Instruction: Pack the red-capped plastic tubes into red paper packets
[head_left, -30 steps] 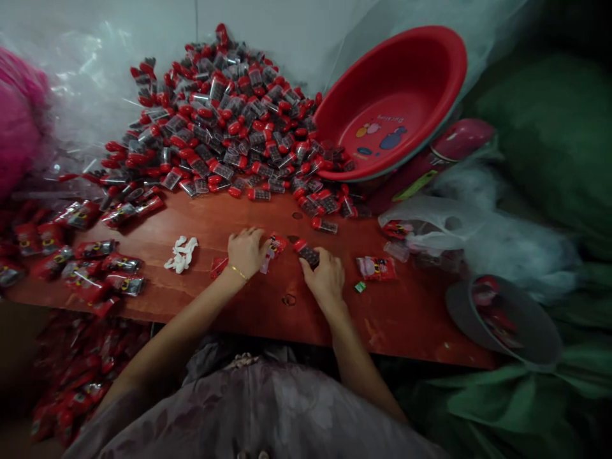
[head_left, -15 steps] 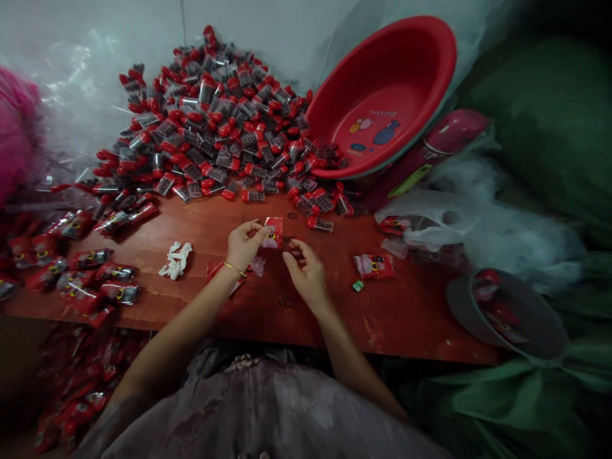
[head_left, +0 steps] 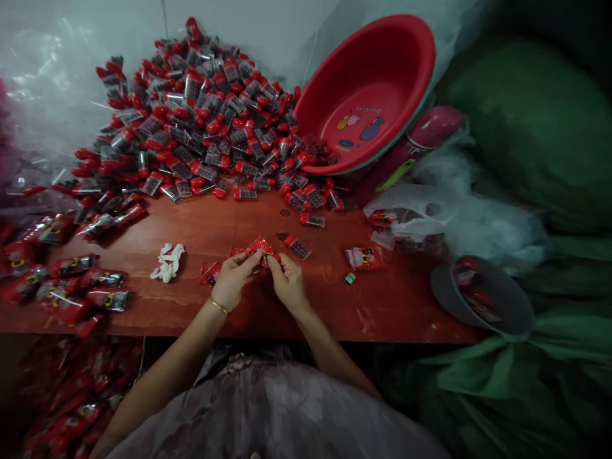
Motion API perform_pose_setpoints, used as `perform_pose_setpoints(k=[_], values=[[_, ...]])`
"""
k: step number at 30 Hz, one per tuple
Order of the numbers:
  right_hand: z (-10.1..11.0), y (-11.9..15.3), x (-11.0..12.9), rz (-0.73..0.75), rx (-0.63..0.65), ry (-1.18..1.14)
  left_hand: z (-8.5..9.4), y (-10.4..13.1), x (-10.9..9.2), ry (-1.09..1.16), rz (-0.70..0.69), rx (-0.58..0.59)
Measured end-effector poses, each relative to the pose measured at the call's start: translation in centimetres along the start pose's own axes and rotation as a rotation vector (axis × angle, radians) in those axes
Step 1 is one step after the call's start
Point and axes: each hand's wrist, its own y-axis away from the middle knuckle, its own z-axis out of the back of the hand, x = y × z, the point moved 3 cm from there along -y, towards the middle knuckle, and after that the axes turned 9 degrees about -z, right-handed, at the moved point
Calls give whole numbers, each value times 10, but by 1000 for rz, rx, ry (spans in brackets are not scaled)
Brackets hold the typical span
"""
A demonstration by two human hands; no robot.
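Note:
Both hands meet over the middle of the red-brown table. My left hand [head_left: 233,280], with a gold bracelet at its wrist, pinches the left side of a small red packet [head_left: 259,245]. The fingers of my right hand [head_left: 288,280] are closed on the packet's right side. Just beyond the right hand lies a red-capped clear tube [head_left: 297,246] with dark contents. Partly hidden behind the left hand, more red packets [head_left: 210,273] lie flat. A white crumpled piece [head_left: 167,262] is further left.
A large heap of red-capped tubes [head_left: 210,127] reaches a tilted red basin [head_left: 368,89]. Filled packets [head_left: 76,287] lie at left. At right are a red packet [head_left: 364,259], a green bit [head_left: 350,278], plastic bags [head_left: 497,223] and a grey bowl [head_left: 521,306].
My right hand has closed on the packet that my left hand held, and both hands are nearer the table's front edge. A tube now lies beyond them. The view has shifted slightly.

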Motion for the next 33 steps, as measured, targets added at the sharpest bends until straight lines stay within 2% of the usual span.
perform_pose_setpoints(k=[2,5,7,10,12,14,16,18,20,24,26,29,33], values=[[-2,3,0,14,15,33,2,1,0,10,29,-17],[-3,3,1,13,48,64,3,-1,-1,30,1,-48],[4,1,3,40,50,118,5,-4,-1,46,-6,-65],[28,-8,0,158,-47,389,10,-8,-2,72,10,-93],[46,-17,-10,156,-119,672,14,-10,-2,100,23,-110],[58,-26,-24,105,-107,877,14,-10,-2,125,35,-102],[63,-31,-33,100,-70,948,12,-10,-2,133,49,-75],[65,-30,-33,122,-58,871,10,-9,-1,132,51,-57],[66,-22,-27,102,-53,666,9,-7,-2,131,42,-54],[65,10,-8,-106,88,136,9,-4,-4,129,10,-59],[62,24,1,-195,170,-38,7,-2,-5,113,-6,-42],[57,33,9,-247,218,-134,4,1,-6,76,-46,-5],[53,28,9,-265,227,-134,3,2,-6,15,-96,34]])
